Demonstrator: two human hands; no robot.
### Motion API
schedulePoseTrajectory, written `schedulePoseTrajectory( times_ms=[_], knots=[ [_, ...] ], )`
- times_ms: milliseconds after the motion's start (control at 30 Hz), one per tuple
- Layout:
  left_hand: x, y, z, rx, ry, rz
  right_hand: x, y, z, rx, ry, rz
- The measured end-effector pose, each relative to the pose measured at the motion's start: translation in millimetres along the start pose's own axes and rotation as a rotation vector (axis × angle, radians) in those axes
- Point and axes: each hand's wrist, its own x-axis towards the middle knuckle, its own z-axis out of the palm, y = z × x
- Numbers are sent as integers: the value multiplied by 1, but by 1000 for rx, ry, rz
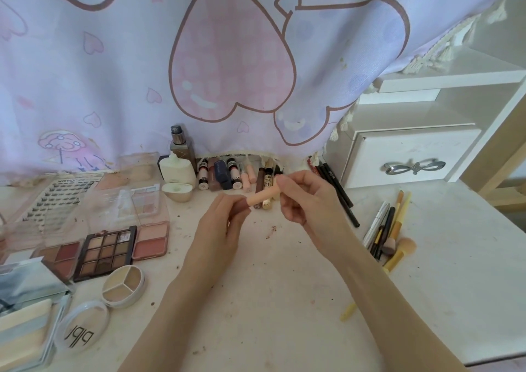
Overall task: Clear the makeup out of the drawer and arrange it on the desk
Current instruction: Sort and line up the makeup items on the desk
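Both hands hold a small peach makeup tube (263,195) above the middle of the white desk (270,300). My right hand (301,198) pinches its upper end between thumb and fingers. My left hand (225,223) pinches the lower end with curled fingers. Behind them a row of lipsticks and tubes (227,175) lies against the curtain. Eyeshadow palettes (106,250) and blush compacts (150,238) lie at the left. The closed white drawer (410,158) with a silver bow handle stands at the back right.
Brushes and pencils (387,232) lie in a heap at the right, black pencils (338,192) beside the drawer unit. A round compact (82,332), a three-part cream pot (123,285), a puff box (25,323) and a lotion bottle (178,169) sit left. A pink curtain (199,58) hangs behind.
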Motion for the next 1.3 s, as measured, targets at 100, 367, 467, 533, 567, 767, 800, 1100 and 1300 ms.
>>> schedulePoseTrajectory(
  times_ms=[100, 367, 467, 533, 567, 767, 800, 1100, 1300],
  knots=[
    [-2, 0, 0, 63, -53, 28, 3, 10, 0, 71, -34, 108],
    [3, -1, 0, 72, 153, -268, 27, 30, -2, -1046, 178, -52],
    [2, -1, -3, 103, 191, -320, 39, 49, 3, -1433, 56, 1],
    [1, -1, -4, 98, 191, -329, 43, 57, 5, -1526, 45, -22],
    [2, 0, -4, 98, 193, -333, 44, 58, 4, -1537, 40, -23],
    [2, 0, -2, 85, 181, -357, 54, 46, -8, -1422, -131, 61],
    [2, -1, -2, 78, 179, -357, 56, 44, -10, -1423, -157, 75],
    [2, -5, 0, 63, 115, -367, 68, 43, -24, -1409, -272, 98],
    [2, -6, 0, 68, 83, -338, 49, 31, -21, -1241, -149, -46]
  ],
)
